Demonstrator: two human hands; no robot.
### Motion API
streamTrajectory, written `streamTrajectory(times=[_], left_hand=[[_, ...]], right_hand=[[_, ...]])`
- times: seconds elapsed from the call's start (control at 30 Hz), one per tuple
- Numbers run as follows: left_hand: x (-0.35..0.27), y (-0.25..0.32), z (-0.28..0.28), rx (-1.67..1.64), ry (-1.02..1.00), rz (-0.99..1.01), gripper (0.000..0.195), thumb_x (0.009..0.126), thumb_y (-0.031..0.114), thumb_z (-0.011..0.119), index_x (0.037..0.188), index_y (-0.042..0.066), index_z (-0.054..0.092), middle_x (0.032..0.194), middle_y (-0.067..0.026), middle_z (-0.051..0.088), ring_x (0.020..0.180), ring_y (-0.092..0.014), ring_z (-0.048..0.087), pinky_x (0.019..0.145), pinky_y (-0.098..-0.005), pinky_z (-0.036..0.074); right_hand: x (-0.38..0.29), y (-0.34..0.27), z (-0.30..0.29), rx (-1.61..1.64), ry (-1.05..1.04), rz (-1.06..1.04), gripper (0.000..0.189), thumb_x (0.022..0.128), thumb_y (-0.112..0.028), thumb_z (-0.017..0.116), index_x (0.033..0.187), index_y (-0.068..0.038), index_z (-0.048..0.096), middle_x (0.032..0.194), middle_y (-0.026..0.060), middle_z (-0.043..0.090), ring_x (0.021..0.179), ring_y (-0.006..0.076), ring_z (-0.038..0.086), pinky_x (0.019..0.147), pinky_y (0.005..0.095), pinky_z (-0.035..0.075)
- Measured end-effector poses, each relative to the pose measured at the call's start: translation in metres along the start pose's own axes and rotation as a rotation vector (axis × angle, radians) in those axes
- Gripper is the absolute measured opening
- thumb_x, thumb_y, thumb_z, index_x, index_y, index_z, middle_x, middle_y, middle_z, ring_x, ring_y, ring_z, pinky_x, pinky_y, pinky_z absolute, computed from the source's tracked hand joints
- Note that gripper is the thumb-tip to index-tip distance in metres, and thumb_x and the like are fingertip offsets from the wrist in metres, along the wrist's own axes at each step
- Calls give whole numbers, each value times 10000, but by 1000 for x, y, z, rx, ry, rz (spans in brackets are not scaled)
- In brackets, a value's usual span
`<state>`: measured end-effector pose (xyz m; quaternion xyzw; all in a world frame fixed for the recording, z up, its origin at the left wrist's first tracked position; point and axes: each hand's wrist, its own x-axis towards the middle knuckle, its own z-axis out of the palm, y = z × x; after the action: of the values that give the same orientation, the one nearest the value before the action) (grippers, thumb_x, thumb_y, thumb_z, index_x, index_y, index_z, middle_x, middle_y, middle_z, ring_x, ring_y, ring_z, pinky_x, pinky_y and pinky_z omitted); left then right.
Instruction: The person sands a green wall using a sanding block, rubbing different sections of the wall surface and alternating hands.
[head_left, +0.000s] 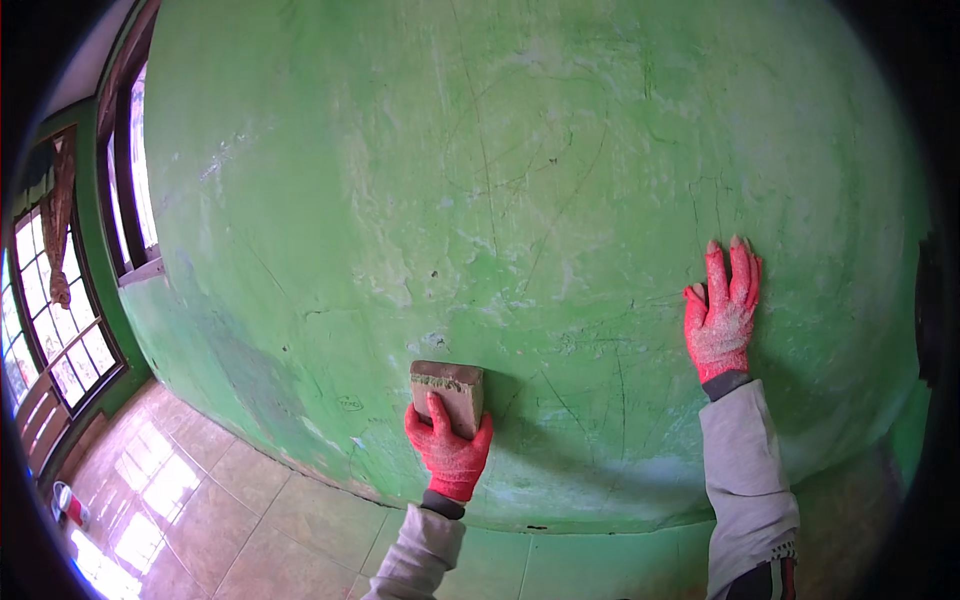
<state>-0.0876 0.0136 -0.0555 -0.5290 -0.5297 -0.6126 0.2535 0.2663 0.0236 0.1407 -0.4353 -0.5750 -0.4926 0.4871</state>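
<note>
My left hand (450, 450), in a dusty red glove, grips a brown rectangular block (448, 394) against the lower part of a green painted wall (570, 247). A rough strip with green residue runs along the block's upper edge. The block's face towards the wall is hidden. To the right and higher up, my right hand (721, 315) rests on the wall with its fingers spread, holding nothing. Its red glove is dusty too, and bare fingertips show. Scratches, thin cracks and pale worn patches mark the paint around both hands.
Glossy floor tiles (247, 517) meet the wall's lower edge. On the left are a dark-framed window (131, 172), a gridded window (60, 300) with a tied curtain (58, 225), and a wooden slatted piece (41, 420). A red and white container (71, 504) is on the floor at far left.
</note>
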Motion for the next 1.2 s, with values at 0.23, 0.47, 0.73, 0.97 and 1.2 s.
streamTrajectory(times=[0.23, 0.47, 0.73, 0.97, 1.2], left_hand=[[149, 42, -14, -100, 69, -147, 977, 691, 291, 802, 1495, 23, 316, 1327, -312, 370, 1190, -465, 425, 1028, -503, 377], [16, -25, -4, 8, 4, -2, 1017, 650, 367, 822, 1483, 39, 339, 1323, -344, 369, 1165, -483, 445, 975, -531, 413], [165, 20, -20, -93, 123, -192, 970, 692, 334, 797, 1486, 24, 334, 1302, -307, 396, 1177, -462, 433, 1007, -499, 394], [27, -41, -20, -16, -60, -22, 1044, 662, 279, 797, 1515, 2, 260, 1333, -265, 353, 1217, -415, 402, 1057, -477, 352], [140, 8, -20, -122, 64, -252, 1010, 697, 283, 781, 1519, 15, 259, 1325, -248, 369, 1201, -395, 422, 1045, -436, 369]], right_hand=[[-5, 7, 1, -4, 25, -11, 633, 823, -176, 668, 1417, -81, 470, 1482, 201, 371, 1366, 434, 349, 1150, 588, 256], [-1, 1, -1, -2, 13, 3, 632, 826, -180, 668, 1418, -80, 471, 1485, 198, 361, 1358, 422, 362, 1153, 582, 256], [-5, 6, 1, 9, 28, 23, 635, 833, -189, 673, 1426, -92, 470, 1490, 192, 358, 1360, 422, 356, 1155, 574, 259], [-2, 3, 2, -1, 28, 21, 652, 829, -185, 682, 1436, -94, 463, 1494, 190, 350, 1364, 407, 357, 1154, 570, 263], [-5, 4, 2, 1, 41, 21, 658, 833, -183, 678, 1445, -96, 454, 1490, 189, 352, 1354, 417, 357, 1150, 565, 270]])
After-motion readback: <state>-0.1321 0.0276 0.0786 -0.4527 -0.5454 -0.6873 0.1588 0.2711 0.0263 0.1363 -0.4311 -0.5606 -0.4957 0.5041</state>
